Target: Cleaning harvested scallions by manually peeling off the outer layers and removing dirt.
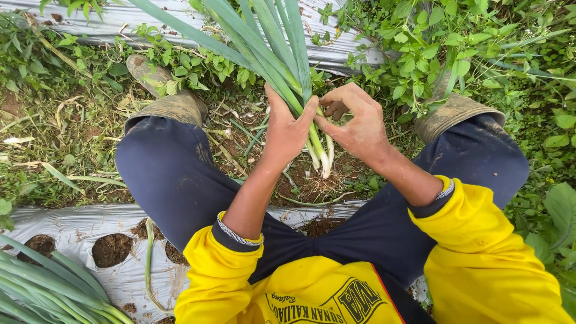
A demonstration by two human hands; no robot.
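Observation:
A bunch of green onions (273,48) with long green leaves, white stalks and muddy roots hangs between my knees. My left hand (287,129) grips the stalks from the left, just above the white part. My right hand (354,123) pinches the same stalks from the right, fingers touching the left hand's thumb. The white stalk ends (324,157) and roots (315,183) dangle over the bare soil below. Both sleeves are yellow and pushed up the forearms.
I squat in dark trousers and muddy boots (165,99) (453,111) in a weedy furrow. Silver plastic mulch (78,228) with planting holes lies near me, another strip (150,18) beyond. More green onions (54,291) lie at lower left.

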